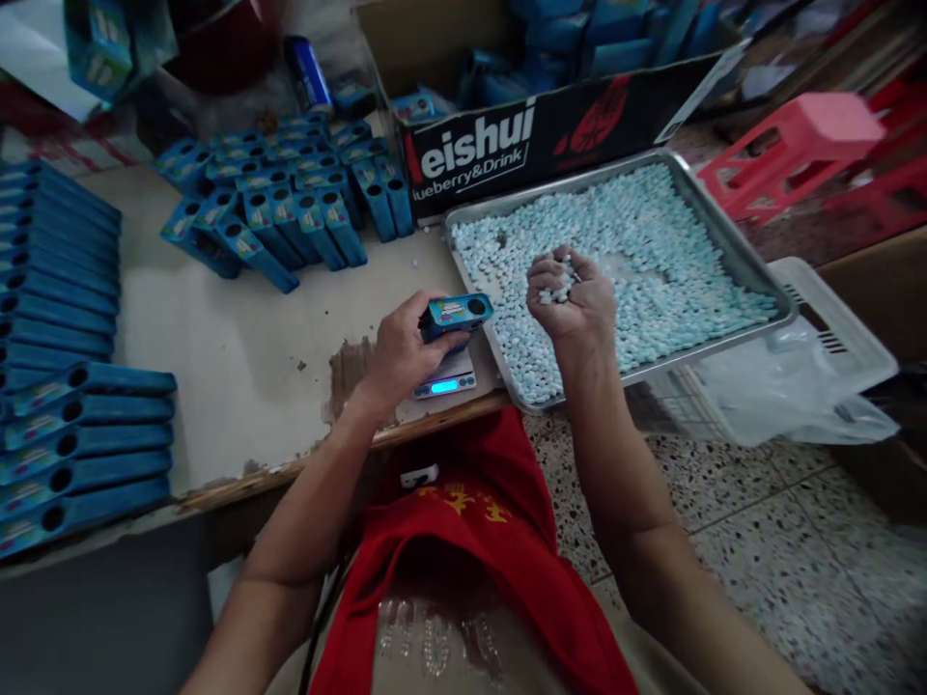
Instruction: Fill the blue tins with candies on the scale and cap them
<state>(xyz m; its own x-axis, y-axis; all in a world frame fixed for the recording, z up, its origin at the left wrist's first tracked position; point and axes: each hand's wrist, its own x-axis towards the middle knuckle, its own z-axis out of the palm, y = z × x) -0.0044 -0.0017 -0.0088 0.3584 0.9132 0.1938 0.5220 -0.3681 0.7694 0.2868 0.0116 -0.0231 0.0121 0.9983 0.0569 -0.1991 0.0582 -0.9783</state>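
My left hand (407,349) grips a small blue box (455,311) with a round dark hole in its top end. Beneath that box is a small digital scale (445,384) with a lit blue display; whether the two touch I cannot tell. Palm up, my right hand (575,304) curls its fingers around several pale blue and white candy-like pellets (556,290). It is over a metal tray (783,307) spread with many more such pellets (666,222), thinner near the tray's middle.
Rows of blue boxes (62,415) line the table's left side, and another group (290,208) stands farther back. Behind the tray is a black printed carton (478,145) holding blue boxes. A red plastic stool (803,145) and a white crate (840,319) with plastic bags are at the right.
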